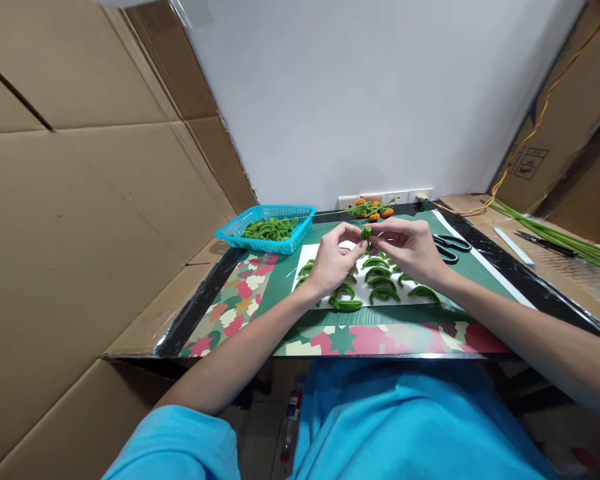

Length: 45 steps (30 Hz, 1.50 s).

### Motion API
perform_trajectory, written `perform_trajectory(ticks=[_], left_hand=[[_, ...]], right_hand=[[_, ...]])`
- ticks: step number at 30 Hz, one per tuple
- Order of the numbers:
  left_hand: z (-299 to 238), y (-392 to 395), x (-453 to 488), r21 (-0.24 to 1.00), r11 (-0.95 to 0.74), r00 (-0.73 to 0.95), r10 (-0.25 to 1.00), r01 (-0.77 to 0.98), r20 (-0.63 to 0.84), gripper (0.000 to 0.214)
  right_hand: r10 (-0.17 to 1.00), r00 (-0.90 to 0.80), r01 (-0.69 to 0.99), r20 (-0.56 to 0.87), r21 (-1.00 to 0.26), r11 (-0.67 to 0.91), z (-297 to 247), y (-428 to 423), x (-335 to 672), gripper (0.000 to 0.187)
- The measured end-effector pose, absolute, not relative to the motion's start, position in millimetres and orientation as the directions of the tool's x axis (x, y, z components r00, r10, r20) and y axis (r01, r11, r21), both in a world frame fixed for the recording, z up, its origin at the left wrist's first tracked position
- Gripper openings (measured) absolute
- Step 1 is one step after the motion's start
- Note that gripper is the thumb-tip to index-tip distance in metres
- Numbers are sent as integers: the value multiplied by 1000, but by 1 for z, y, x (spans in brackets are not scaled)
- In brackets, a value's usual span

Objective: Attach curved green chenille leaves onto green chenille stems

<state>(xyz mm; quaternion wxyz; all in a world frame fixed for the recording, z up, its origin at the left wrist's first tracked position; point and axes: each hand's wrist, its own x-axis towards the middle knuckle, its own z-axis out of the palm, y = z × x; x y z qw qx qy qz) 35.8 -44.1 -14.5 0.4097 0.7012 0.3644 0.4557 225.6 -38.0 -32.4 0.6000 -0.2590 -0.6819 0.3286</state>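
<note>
My left hand and my right hand meet above the table, fingertips pinched together on a small bundle of green pipe cleaner. Beneath them lies a white sheet with rows of curved green pipe cleaner pieces on it. Part of these rows is hidden by my hands. Near the sheet's front edge sits a thicker green bundle. Black-handled scissors lie just past my right hand, partly covered by it.
A blue basket of green pieces stands at the back left. Behind my hands lies an orange-and-green decorative sprig. On the right are green stems, a black pen-like tool and a whitish strip. Cardboard walls flank the table.
</note>
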Motion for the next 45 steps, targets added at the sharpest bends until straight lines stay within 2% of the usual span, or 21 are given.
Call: perform_trajectory(ticks=[17, 25, 30, 35, 40, 45], left_hand=[[-17, -41, 37, 938, -333, 330, 899, 92, 286, 31], [-15, -44, 37, 964, -239, 394, 902, 118, 176, 42], [-15, -45, 39, 971, -214, 408, 900, 103, 155, 46], [-15, -45, 40, 992, -124, 394, 913, 30, 103, 48], [-9, -47, 37, 998, -56, 356, 933, 22, 44, 45], [-6, -46, 33, 995, 94, 370, 926, -38, -73, 42]], right_hand=[[788, -167, -147, 593, -805, 575, -27, -39, 228, 30], [767, -148, -99, 625, -781, 617, -26, -41, 230, 27], [731, -148, 39, 666, -735, 677, -24, -46, 229, 25], [725, -128, 121, 677, -715, 689, -23, -42, 232, 21], [726, -145, 86, 672, -722, 686, -25, -40, 232, 21], [775, -60, 11, 629, -776, 631, -30, -41, 226, 20]])
